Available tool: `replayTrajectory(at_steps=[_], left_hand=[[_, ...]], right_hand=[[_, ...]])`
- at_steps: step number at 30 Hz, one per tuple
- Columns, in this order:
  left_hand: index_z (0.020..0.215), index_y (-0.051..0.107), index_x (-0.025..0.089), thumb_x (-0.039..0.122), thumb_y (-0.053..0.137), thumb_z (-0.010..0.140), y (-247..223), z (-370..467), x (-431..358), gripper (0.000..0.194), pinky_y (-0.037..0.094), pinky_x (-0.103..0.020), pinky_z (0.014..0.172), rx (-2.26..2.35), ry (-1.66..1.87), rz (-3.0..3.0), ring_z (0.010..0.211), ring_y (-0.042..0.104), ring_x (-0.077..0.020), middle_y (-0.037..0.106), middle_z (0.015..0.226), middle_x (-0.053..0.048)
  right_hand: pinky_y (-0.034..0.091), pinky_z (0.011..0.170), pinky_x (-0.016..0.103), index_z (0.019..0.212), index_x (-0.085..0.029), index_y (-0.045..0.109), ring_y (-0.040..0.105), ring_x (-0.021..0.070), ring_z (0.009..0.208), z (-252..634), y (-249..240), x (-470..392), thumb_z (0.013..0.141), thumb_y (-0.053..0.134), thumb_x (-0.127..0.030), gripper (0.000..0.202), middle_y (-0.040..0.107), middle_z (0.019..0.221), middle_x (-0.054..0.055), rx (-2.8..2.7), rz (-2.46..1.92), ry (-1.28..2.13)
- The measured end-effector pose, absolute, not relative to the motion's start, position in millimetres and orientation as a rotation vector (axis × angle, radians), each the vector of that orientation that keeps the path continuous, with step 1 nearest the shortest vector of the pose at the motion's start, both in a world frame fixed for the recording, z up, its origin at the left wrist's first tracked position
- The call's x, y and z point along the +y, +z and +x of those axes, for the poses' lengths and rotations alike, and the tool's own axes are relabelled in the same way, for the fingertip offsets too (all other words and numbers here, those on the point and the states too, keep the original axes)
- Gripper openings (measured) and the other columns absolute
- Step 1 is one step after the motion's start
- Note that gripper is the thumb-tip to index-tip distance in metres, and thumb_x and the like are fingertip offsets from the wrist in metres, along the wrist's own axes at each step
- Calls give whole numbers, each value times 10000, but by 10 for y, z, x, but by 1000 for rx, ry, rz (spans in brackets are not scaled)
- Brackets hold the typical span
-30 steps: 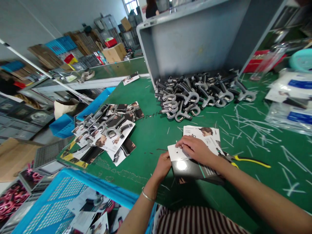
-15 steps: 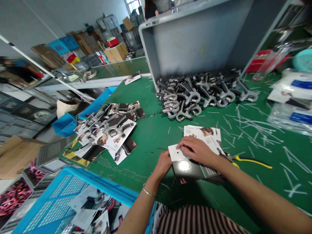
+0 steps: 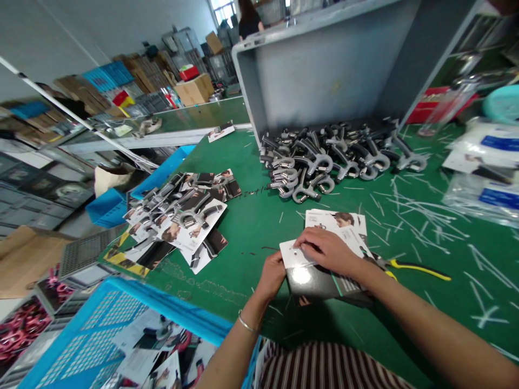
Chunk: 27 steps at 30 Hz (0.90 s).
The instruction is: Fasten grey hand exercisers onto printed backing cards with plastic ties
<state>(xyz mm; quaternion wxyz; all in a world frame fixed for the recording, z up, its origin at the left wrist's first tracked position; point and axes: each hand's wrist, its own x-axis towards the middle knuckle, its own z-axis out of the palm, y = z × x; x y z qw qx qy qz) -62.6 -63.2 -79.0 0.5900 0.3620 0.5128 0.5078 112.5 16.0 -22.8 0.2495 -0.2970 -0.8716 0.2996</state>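
A black-and-white packaging card (image 3: 316, 280) with a small hole near its white end lies at the table's front edge. My left hand (image 3: 272, 274) grips its left edge, the fingers partly hidden beneath. Across the card's top lies my right hand (image 3: 326, 248), fingers curled and pressed together by the hole; whatever they pinch is hidden. Behind sit more printed cards (image 3: 352, 221). Pliers (image 3: 417, 268) with yellow-and-black handles lie right of my right hand, partly covered by the wrist.
A tipped grey bin (image 3: 324, 70) stands behind a heap of grey-and-black spring-handled grips (image 3: 316, 156). Carded grips (image 3: 182, 210) are piled at left, above a blue basket (image 3: 93, 324). Thin white strips (image 3: 425, 216) litter the right side, near plastic bags (image 3: 486, 167). A person stands far back.
My hands and the card hold almost the same pose; the right fingertips shift only slightly by the hole. The view has moved a little.
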Motion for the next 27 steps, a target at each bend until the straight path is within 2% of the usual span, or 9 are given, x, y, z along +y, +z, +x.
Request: replayTrajectory(at_steps=[3,5,7,10,14,16,19,22,27], left_hand=[[1122,660,176,211,779,679,-814,-611,-623,460,497,-316,879,1162,1294,793,966,665,-207,727,1090,-71],[1177,604,185,191,778,674,-819,-607,-638,532,501,-311,871,1090,1347,714,997,662,-209,704,1142,-85],[1187,587,166,206,738,711,-805,-611,-667,501,511,-322,855,1004,1361,631,1011,664,-229,694,1153,-108],[1178,594,124,273,645,802,-752,-631,-709,408,515,-351,860,931,1388,569,1022,667,-252,684,1162,-145],[1151,611,126,423,537,911,-667,-703,-662,389,524,-333,792,1045,1346,618,922,682,-221,702,1083,-137],[1153,618,154,446,581,895,-620,-751,-572,392,509,-284,736,1217,1287,727,867,668,-188,706,1056,-101],[1107,671,157,402,717,802,-524,-789,-414,394,469,-232,677,1305,1119,941,803,633,-157,711,997,-65],[1017,708,122,403,744,770,-400,-753,-356,376,456,-229,638,1193,989,923,701,614,-145,715,846,-52],[1106,625,167,466,660,832,-266,-602,-566,407,469,-207,619,1353,1239,788,654,610,-120,708,809,-15]], right_hand=[[433,805,322,1081,-226,621,598,194,871,1124,-218,145,915,549,-235,182,668,988,41,-2384,-875,823],[431,799,325,1183,-226,571,593,204,880,1122,-211,131,872,649,-323,335,662,1016,42,-2418,-908,809],[418,833,341,1196,-224,570,580,230,950,1113,-218,111,831,709,-382,421,649,1044,54,-2496,-879,724],[397,812,340,1036,-214,639,568,226,939,1083,-270,75,923,601,-357,186,632,992,64,-2617,-808,507],[386,715,322,910,-190,642,552,203,824,1045,-355,50,989,479,-308,216,613,878,64,-2657,-790,303],[398,711,318,908,-186,631,551,199,812,1045,-356,56,990,479,-315,216,609,872,63,-2615,-790,341],[436,752,303,943,-191,604,566,183,841,1102,-269,48,997,472,-313,188,612,911,58,-2419,-811,594],[459,823,308,997,-212,598,583,179,914,1289,-133,10,1005,458,-285,158,630,951,54,-2209,-815,749],[461,914,348,1164,-233,573,588,203,1031,2042,-152,269,1002,433,-271,218,638,1104,70,-1982,-1140,455]])
